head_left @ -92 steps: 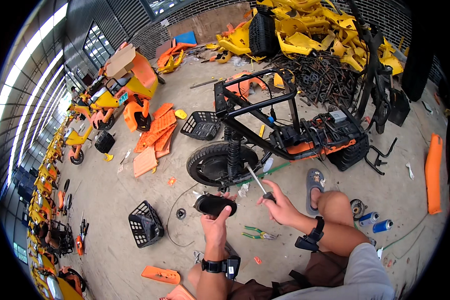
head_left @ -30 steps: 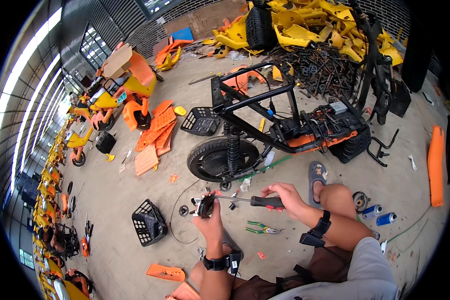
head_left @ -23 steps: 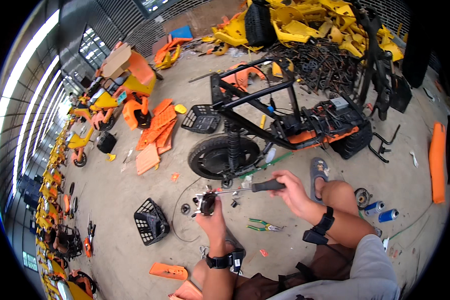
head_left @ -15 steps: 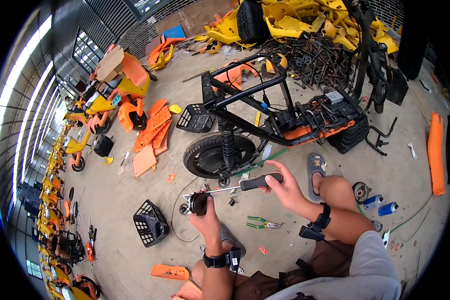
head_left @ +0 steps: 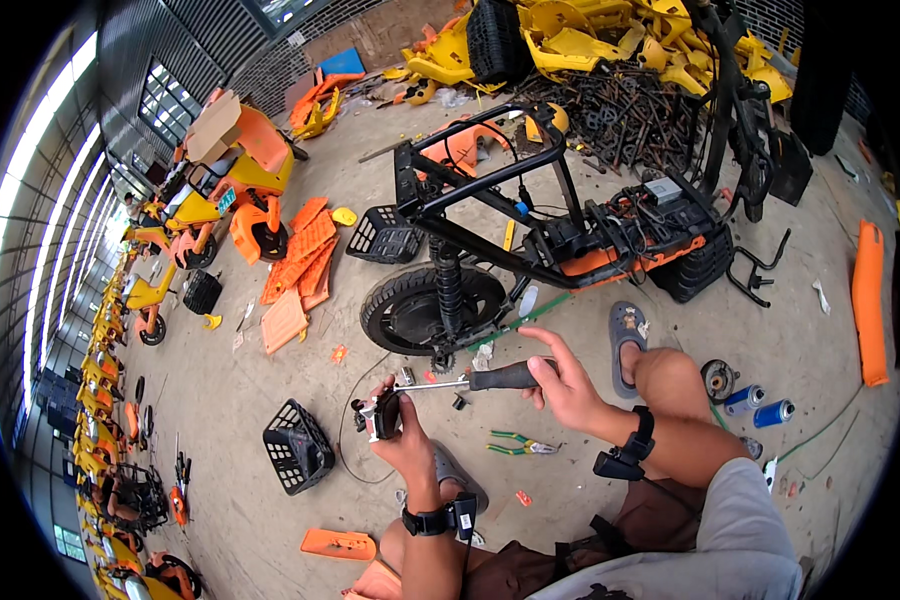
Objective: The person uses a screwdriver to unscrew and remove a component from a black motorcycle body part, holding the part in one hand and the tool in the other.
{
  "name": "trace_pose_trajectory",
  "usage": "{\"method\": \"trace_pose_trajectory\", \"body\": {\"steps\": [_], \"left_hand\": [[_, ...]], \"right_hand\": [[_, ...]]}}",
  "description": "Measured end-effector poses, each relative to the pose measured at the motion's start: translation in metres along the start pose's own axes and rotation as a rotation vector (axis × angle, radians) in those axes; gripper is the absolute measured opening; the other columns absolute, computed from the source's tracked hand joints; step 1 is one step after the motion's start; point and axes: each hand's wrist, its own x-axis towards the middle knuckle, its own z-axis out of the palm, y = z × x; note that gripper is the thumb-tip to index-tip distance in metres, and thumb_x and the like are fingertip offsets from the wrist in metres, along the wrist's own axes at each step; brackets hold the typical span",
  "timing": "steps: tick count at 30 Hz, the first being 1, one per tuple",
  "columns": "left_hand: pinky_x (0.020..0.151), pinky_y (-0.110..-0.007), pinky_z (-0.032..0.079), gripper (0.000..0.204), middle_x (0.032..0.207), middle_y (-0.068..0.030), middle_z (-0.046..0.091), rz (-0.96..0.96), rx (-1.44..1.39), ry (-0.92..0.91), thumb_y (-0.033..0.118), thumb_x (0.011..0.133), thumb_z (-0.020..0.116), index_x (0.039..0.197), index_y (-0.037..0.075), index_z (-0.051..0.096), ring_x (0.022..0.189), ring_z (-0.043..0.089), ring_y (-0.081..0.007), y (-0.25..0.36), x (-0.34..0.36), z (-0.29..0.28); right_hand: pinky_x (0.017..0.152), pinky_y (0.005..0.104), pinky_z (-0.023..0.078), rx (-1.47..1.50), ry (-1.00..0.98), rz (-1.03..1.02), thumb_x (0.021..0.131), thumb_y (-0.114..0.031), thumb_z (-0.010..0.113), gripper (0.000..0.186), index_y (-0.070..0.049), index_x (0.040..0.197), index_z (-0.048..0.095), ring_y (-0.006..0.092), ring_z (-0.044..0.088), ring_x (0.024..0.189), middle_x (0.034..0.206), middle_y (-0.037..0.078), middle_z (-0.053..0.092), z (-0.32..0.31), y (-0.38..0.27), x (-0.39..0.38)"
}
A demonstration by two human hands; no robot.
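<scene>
My right hand (head_left: 573,388) is closed round the dark handle of a screwdriver (head_left: 505,377), index finger stretched out above it. The metal shaft points left, its tip at a small black part with a pale metal bracket (head_left: 381,416). My left hand (head_left: 407,450) grips that part, thumb against its dark side; what the part is, I cannot make out. Beyond my hands stands a stripped black scooter frame (head_left: 490,205) with its rear wheel (head_left: 432,308) nearest them. On the floor below the screwdriver lie green-handled pliers (head_left: 521,444).
A black plastic basket (head_left: 298,447) stands left of my left hand. Two blue spray cans (head_left: 759,406) lie on the right, near a round metal part (head_left: 718,380). Orange panels (head_left: 300,255) are stacked at left. Yellow body panels (head_left: 570,40) heap up at the back.
My left hand has turned the black part, so its bracket side now shows more. The screwdriver lies more level, and its tip remains at the part.
</scene>
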Motion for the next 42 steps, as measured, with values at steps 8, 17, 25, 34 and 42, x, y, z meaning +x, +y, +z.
{"method": "trace_pose_trajectory", "body": {"steps": [8, 17, 25, 34, 42], "left_hand": [[0.096, -0.031, 0.047, 0.031, 0.122, -0.0161, 0.063, 0.052, 0.011, -0.005, -0.008, 0.090, 0.058, 0.120, -0.002, 0.056, 0.109, 0.061, -0.0197, 0.004, 0.002, -0.001], [0.097, -0.031, 0.046, 0.032, 0.122, -0.0150, 0.064, 0.078, 0.032, -0.016, -0.008, 0.089, 0.059, 0.121, -0.002, 0.057, 0.109, 0.061, -0.0191, 0.009, 0.002, 0.001], [0.095, -0.031, 0.047, 0.032, 0.119, -0.0142, 0.064, 0.097, 0.118, -0.033, -0.008, 0.088, 0.058, 0.120, -0.003, 0.058, 0.106, 0.062, -0.0190, 0.016, 0.003, 0.003], [0.096, -0.032, 0.047, 0.032, 0.117, -0.0138, 0.065, 0.107, 0.130, -0.034, -0.009, 0.087, 0.058, 0.118, -0.003, 0.059, 0.105, 0.062, -0.0195, 0.016, 0.003, 0.003], [0.096, -0.032, 0.047, 0.029, 0.115, -0.0137, 0.066, 0.077, 0.109, -0.012, -0.008, 0.087, 0.059, 0.116, -0.003, 0.060, 0.105, 0.062, -0.0196, 0.013, 0.002, 0.002]], "right_hand": [[0.071, 0.0261, 0.046, -0.080, -0.003, -0.171, 0.097, -0.013, 0.053, 0.057, -0.010, 0.147, 0.027, 0.0101, 0.056, 0.080, 0.101, 0.006, 0.054, 0.002, 0.009, -0.002], [0.068, 0.0242, 0.046, -0.104, 0.014, -0.223, 0.095, -0.008, 0.055, 0.056, -0.011, 0.145, 0.030, 0.0082, 0.054, 0.086, 0.104, 0.006, 0.054, 0.001, 0.014, 0.001], [0.066, 0.0249, 0.046, -0.013, -0.009, -0.169, 0.096, -0.009, 0.052, 0.049, -0.010, 0.141, 0.033, 0.0084, 0.054, 0.082, 0.105, 0.008, 0.053, -0.001, 0.017, 0.001], [0.061, 0.0244, 0.045, -0.066, 0.043, -0.190, 0.099, -0.016, 0.052, 0.048, -0.010, 0.143, 0.033, 0.0081, 0.053, 0.074, 0.098, 0.005, 0.056, -0.001, 0.021, 0.005], [0.062, 0.0257, 0.046, 0.008, -0.003, -0.015, 0.101, -0.012, 0.045, 0.057, -0.012, 0.152, 0.020, 0.0101, 0.052, 0.067, 0.086, 0.005, 0.055, -0.002, 0.011, 0.003]]}}
